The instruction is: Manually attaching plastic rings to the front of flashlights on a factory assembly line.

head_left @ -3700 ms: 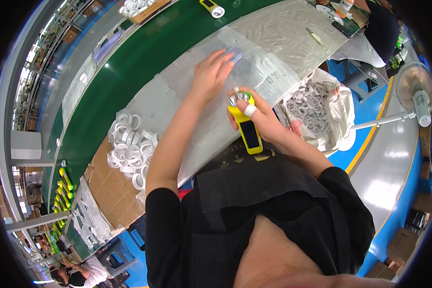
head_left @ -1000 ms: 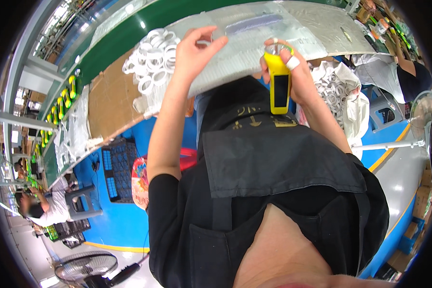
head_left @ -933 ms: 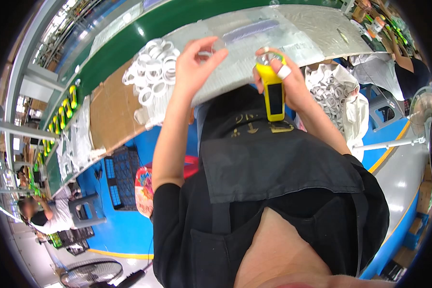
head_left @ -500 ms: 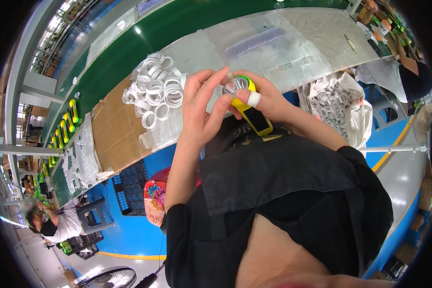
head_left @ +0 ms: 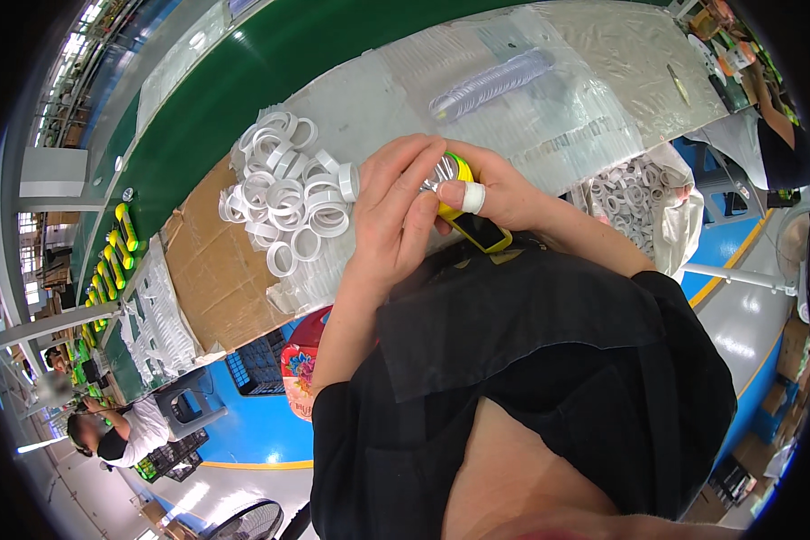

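A yellow flashlight point(head_left: 479, 231) with a black panel on its side and a shiny reflector in its head is held in front of my apron. My right hand point(head_left: 506, 191), its thumb wrapped in white tape, grips the flashlight just below the head. My left hand point(head_left: 389, 200) is closed against the head's left side, its fingers partly covering the reflector; whether a small part sits under those fingertips is hidden. Left of my left hand lies a heap of white rings point(head_left: 285, 197) on the plastic-covered table.
Brown cardboard point(head_left: 214, 270) covers the table's left part. Stacked clear discs in a sleeve point(head_left: 493, 85) lie farther back. A white sack point(head_left: 679, 216) of rings hangs at right. Yellow flashlights point(head_left: 114, 256) stand along the green conveyor. Co-workers sit at far left and far right.
My left fingers have come down onto the flashlight's head, where a clear round piece showed near the fingertips before. The view has shifted slightly. My right hand keeps its grip.
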Available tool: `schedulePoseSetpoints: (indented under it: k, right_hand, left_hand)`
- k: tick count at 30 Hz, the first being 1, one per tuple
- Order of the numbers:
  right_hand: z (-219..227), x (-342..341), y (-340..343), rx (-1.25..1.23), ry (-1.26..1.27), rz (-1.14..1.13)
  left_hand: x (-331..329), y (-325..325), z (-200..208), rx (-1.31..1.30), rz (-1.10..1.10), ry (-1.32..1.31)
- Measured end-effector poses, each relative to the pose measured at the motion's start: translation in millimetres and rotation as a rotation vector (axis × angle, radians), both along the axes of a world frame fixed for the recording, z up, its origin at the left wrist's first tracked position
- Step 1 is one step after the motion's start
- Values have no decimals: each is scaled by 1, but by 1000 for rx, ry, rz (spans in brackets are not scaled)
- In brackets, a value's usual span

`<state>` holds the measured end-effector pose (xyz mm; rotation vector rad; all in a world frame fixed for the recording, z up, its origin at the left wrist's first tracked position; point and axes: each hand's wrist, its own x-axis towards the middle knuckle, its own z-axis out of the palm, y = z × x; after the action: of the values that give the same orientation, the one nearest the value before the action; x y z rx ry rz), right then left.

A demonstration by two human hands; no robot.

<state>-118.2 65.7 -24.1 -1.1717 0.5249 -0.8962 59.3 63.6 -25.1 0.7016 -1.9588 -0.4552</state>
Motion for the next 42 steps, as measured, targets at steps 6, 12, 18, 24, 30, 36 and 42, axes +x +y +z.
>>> schedulePoseSetpoints:
  k: [6,12,18,24,30,36,42]
  right_hand:
    - [-11,-1,-15,10,-47,41]
    - [-9,-1,-19,116,-96,-5]
    - [-14,-24,-36,-77,-158,-245]
    - [-17,-46,-50,-239,-96,-502]
    - [-17,-37,-56,-239,-75,-501]
    - [-14,-15,-71,-240,-131,-350]
    - [-19,10,-75,-237,-135,-241]
  left_hand:
    - [-4,-17,-8,-49,-24,10]
    - [-9,-32,-10,-130,-1,-13]
    - [-34,-57,-20,316,188,300]
    - [-49,-87,-59,126,342,-339]
    - [-37,-97,-72,233,282,-307]
    - [-19,-82,-21,375,209,360]
    - [2,-64,17,31,61,-25]
